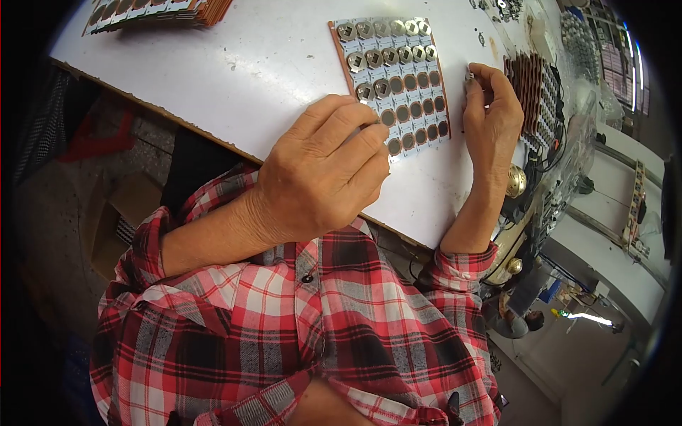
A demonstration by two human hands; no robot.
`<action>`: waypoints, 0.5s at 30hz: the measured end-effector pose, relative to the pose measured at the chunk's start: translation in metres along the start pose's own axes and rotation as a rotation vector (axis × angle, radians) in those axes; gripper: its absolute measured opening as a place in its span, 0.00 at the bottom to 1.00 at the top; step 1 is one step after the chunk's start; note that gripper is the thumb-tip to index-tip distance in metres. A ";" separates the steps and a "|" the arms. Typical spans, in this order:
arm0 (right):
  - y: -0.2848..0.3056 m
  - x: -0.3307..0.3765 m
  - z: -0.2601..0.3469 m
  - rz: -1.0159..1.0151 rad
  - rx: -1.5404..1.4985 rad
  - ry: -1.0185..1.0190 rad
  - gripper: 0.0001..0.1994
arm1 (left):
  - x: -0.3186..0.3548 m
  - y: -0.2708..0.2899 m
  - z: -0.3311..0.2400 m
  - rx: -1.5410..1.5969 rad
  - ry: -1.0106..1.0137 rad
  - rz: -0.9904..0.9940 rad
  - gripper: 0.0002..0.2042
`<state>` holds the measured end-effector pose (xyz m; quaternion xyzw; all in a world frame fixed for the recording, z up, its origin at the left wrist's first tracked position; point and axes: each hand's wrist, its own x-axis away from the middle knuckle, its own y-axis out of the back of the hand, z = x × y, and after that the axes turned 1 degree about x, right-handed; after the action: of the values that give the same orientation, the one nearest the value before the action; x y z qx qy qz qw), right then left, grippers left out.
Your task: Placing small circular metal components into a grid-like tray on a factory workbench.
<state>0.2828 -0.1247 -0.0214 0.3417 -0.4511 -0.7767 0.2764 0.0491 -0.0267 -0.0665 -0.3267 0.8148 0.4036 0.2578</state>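
A white circuit board panel (418,91) with brown side strips lies flat on the white table. Round metal clips (389,57) fill its upper two rows and the left two places of the third; the places below show bare dark round pads. My left hand (323,167) is closed over the panel's lower left part, its fingertips just below the clips of the third row; what they pinch, if anything, is hidden. Right of the panel, my right hand (494,117) pinches a small metal piece (469,74) between thumb and forefinger, held apart from the panel.
A stack of panels (202,13) sits at the far left of the table (249,71). More panels stand in a row (529,99) just right of my right hand. Loose metal clips (506,10) lie at the far right. Another person (515,319) is in the background.
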 end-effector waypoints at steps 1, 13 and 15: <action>0.000 -0.001 -0.005 -0.001 0.066 0.078 0.09 | 0.000 0.000 0.000 -0.003 -0.002 0.004 0.15; 0.009 0.000 -0.008 0.064 -0.067 -0.055 0.08 | 0.001 -0.002 0.000 0.010 -0.007 -0.005 0.16; 0.013 -0.002 -0.008 0.118 -0.053 -0.095 0.09 | 0.001 -0.002 0.001 0.006 -0.010 -0.008 0.16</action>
<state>0.2921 -0.1329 -0.0116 0.2698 -0.4623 -0.7861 0.3091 0.0506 -0.0272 -0.0687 -0.3270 0.8136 0.4015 0.2643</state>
